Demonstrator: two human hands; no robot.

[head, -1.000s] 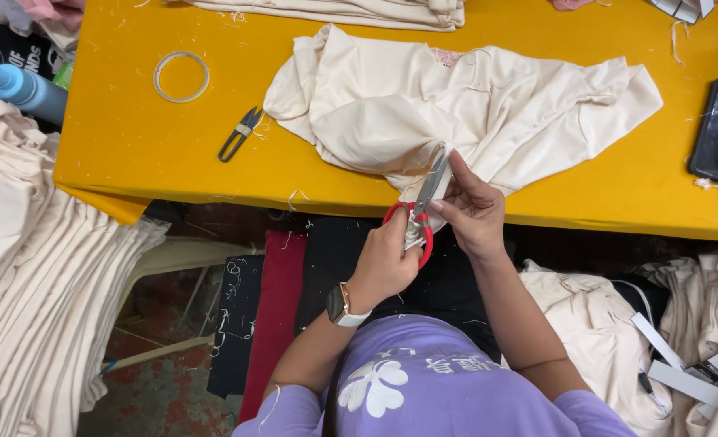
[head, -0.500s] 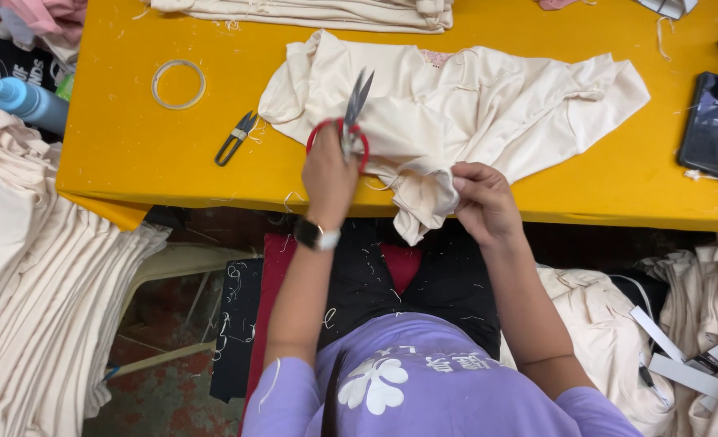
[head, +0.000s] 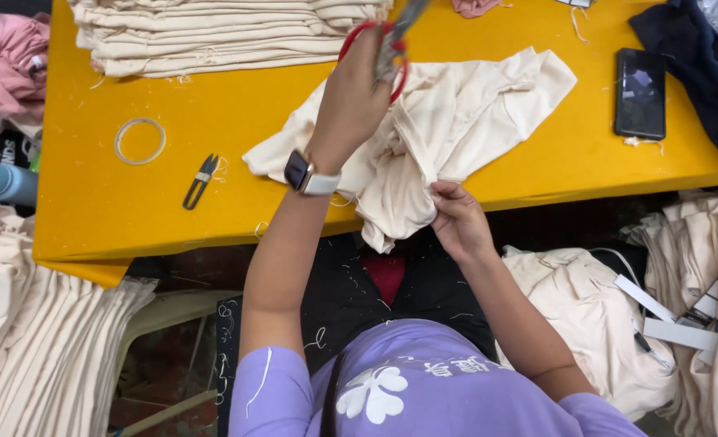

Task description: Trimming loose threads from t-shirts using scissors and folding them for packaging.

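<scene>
The cream garment [head: 448, 129] lies crumpled on the yellow table [head: 213, 194], its lower folds spilling over the table's near edge toward the person's lap, which puts that hanging part within easy reach. The right hand [head: 456, 222] sits just below that near edge, fingers closed in a pinch on the garment's drooping fold, seemingly to keep the cloth taut and stop it sliding off. The left hand [head: 355, 97], a smartwatch [head: 304, 174] on its wrist, is raised above the garment and curled shut around the red-handled scissors [head: 387, 36], blades pointing away toward the far side of the table; lifted like this, the blades are clear of the cloth. Left of the garment, a small thread snipper [head: 200, 180] and 1 pale ring [head: 140, 140] rest flat on the table, close by yet out of the cloth's way. Beyond the garment, at the far edge, stands a stack of folded cream pieces [head: 213, 32]. To the garment's right lies a dark phone [head: 640, 93], near dark fabric [head: 699, 73].
</scene>
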